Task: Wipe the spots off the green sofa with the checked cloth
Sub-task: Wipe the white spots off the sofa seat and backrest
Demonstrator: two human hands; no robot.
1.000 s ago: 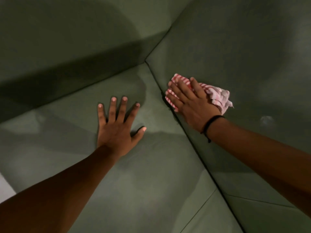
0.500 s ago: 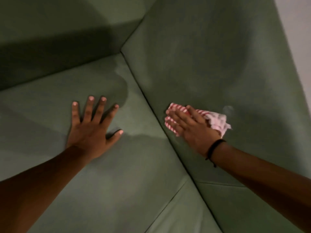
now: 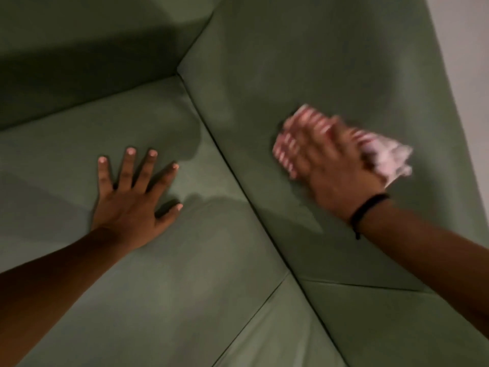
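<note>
The left hand (image 3: 132, 200) lies flat on the seat cushion of the green sofa (image 3: 185, 287), fingers spread wide and nothing in its grip, apparently bracing the person's weight. Just to its right runs the seam where seat meets backrest, slanting down toward the lower right. Past that seam, the right hand (image 3: 330, 165) presses the checked cloth (image 3: 383, 157) flat against the backrest panel; its fingers lie extended over the bunched fabric, pinning rather than clenching it (the hand is smeared by motion, so the exact hold is hard to read). A loose tail of cloth sticks out toward the sofa's right edge.

No distinct spot shows on the backrest around the cloth, so this patch may be nearly done, though blur and dim light leave that unsure; the seat shows only shadow. The backrest offers open room above and below the cloth, less toward the right edge.
</note>
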